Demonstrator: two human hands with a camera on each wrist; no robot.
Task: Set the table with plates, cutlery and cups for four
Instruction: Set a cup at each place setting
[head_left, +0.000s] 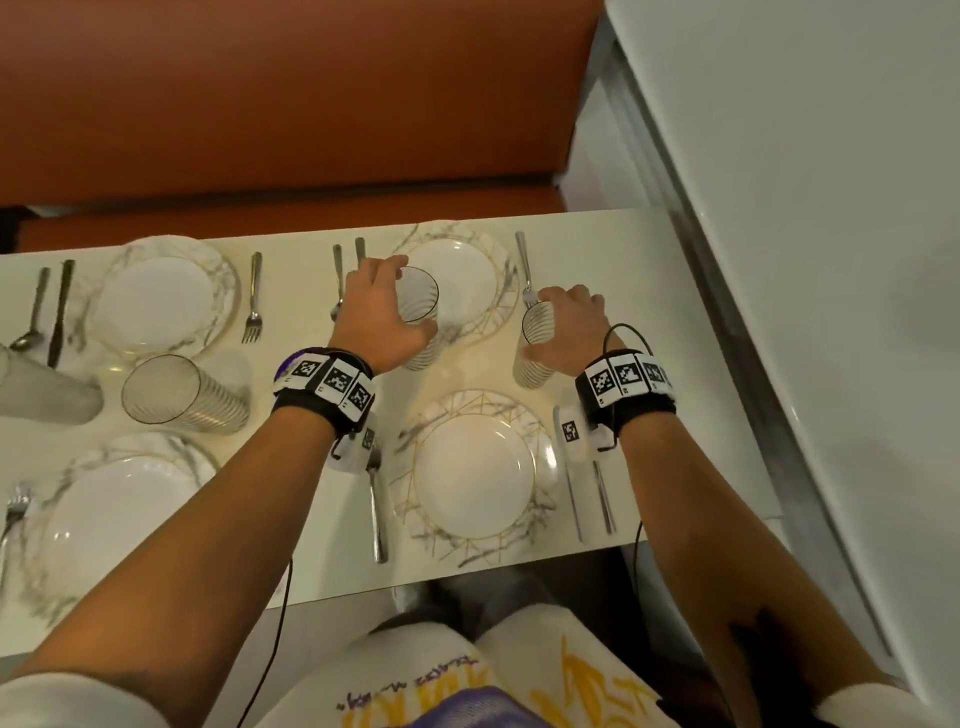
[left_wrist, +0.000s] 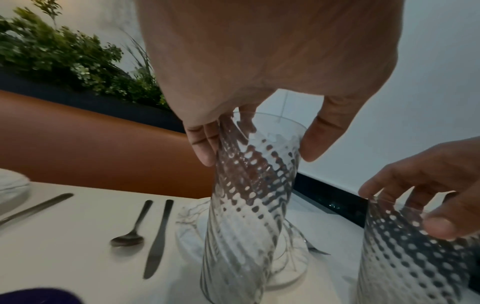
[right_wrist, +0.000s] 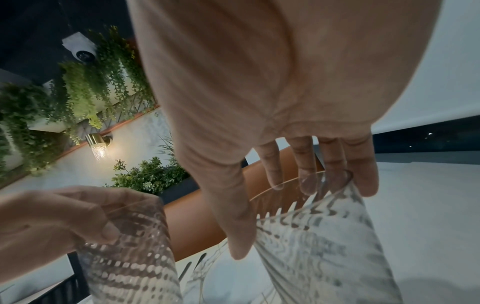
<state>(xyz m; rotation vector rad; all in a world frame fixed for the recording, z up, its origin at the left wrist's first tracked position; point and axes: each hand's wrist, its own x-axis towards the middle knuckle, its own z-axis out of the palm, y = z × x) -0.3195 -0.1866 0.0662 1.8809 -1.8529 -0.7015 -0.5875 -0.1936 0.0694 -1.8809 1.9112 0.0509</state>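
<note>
Table (head_left: 291, 530) comes first: pale and long, it carries four plate settings with cutlery, two on the far edge by the orange bench (head_left: 291, 104) and two on the near edge. The far right plate (head_left: 470, 270) and the near right plate (head_left: 475, 475) face each other across the strip where both hands work. Two ribbed glasses (head_left: 179, 392) already stand between the left-hand pair of plates.

Smaller still are the two glasses in hand, both upright with their long axes vertical. The left hand (head_left: 384, 317) grips the left glass (head_left: 418, 312) from above, fingers (left_wrist: 205, 148) and thumb curled round its rim, at the near edge of the far right plate; whether its base touches the table or overlaps the plate rim is hard to tell. The right hand (head_left: 569, 330) grips the right glass (head_left: 535, 345) the same way, just beyond the near right plate, beside a fork (head_left: 524, 270). Each glass hangs directly beneath its own hand, so setting them down looks like a straight lowering.
</note>
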